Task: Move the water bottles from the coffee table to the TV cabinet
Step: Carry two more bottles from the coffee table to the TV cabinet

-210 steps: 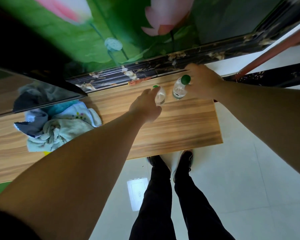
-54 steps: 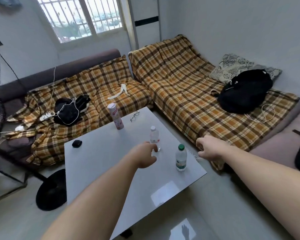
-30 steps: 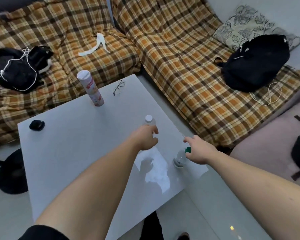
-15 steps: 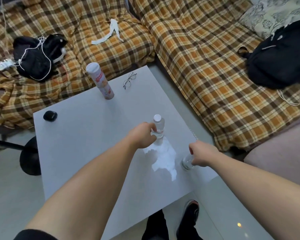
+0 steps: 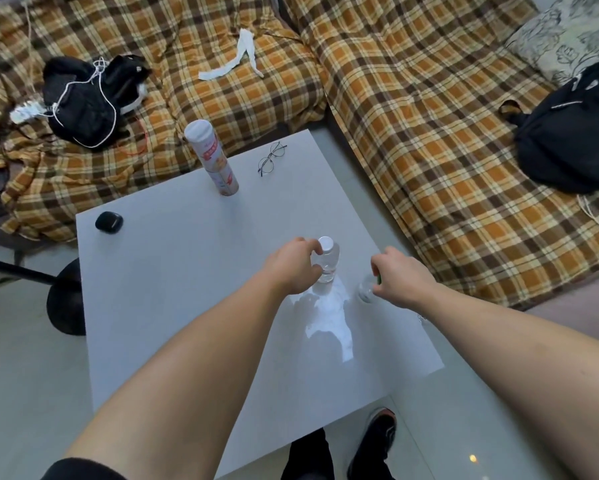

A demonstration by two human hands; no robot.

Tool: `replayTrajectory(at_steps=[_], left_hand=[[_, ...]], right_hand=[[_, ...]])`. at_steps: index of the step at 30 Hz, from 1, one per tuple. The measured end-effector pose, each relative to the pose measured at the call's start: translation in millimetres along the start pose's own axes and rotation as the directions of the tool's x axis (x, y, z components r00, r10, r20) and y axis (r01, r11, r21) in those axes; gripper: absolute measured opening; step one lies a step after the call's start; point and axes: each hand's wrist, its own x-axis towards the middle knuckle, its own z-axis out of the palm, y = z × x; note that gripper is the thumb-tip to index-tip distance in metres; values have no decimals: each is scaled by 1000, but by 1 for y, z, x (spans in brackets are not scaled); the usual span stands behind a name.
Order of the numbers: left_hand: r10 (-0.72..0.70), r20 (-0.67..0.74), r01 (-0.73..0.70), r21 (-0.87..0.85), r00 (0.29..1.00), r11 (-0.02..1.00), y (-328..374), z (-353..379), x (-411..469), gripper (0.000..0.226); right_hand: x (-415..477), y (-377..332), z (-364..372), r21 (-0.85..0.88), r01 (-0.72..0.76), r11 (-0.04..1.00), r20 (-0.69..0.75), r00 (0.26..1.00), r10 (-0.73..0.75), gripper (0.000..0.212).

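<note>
Earbud-sized black oval case sits at the far left of the pale grey square tabletop, with a tall white and pink cylindrical canister and a pair of thin wire-framed glasses further along its back edge. Moving right, the person's left hand has its grip wrapped around the neck and shoulder of the clear plastic water bottle with a white cap, which stands upright on the tabletop. Just beside it, the right hand comes down from above with its grip closed over the top of the clear plastic water bottle with a green cap; only a sliver of green and some of the clear body show, so whether that bottle has left the surface cannot be told. To lift well, both holds should probably be firm before rising, then go straight up so neither bottle knocks the other. Neither bottle has reached the TV cabinet, which is out of view. A black backpack lies on the orange plaid sofa cover at far right
</note>
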Motion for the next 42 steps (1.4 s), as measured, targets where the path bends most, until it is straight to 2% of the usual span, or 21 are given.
replayTrajectory(at_steps=[6, 10, 14, 19, 22, 28, 34, 38, 42], left_hand=[[9, -58, -7, 42, 998, 999, 1, 0, 16, 62], [48, 4, -48, 28, 999, 998, 4, 13, 30, 69], [77, 45, -77, 1, 996, 997, 6, 27, 37, 59], [106, 0, -106, -33, 994, 994, 8, 31, 41, 26], [96, -31, -97, -17, 995, 995, 5, 34, 41, 17], [85, -36, -87, -49, 996, 995, -1, 46, 38, 22], [49, -77, -58, -117, 996, 991, -12, 56, 22, 23], [20, -76, -30, -133, 997, 991, -27, 46, 6, 23], [4, -29, -7, -75, 1000, 997, -42, 44, -16, 23]], right_hand=[[19, -10, 11, -5, -58, 998, 71, 996, 58, 19], [25, -14, 23, -15, -103, 995, 99, 990, 104, 27], [24, -17, 35, -14, -139, 990, 69, 988, 140, 28], [30, -20, 35, -3, -152, 988, 71, 986, 152, 30], [35, -17, 31, -10, -150, 989, 93, 984, 150, 36], [43, -17, 25, 2, -124, 992, 152, 981, 122, 41], [42, -21, 21, -13, -119, 993, 195, 974, 119, 32], [29, -13, 20, -17, -82, 996, 264, 961, 84, 34], [17, -5, 28, -23, -33, 999, 231, 972, 38, 36]])
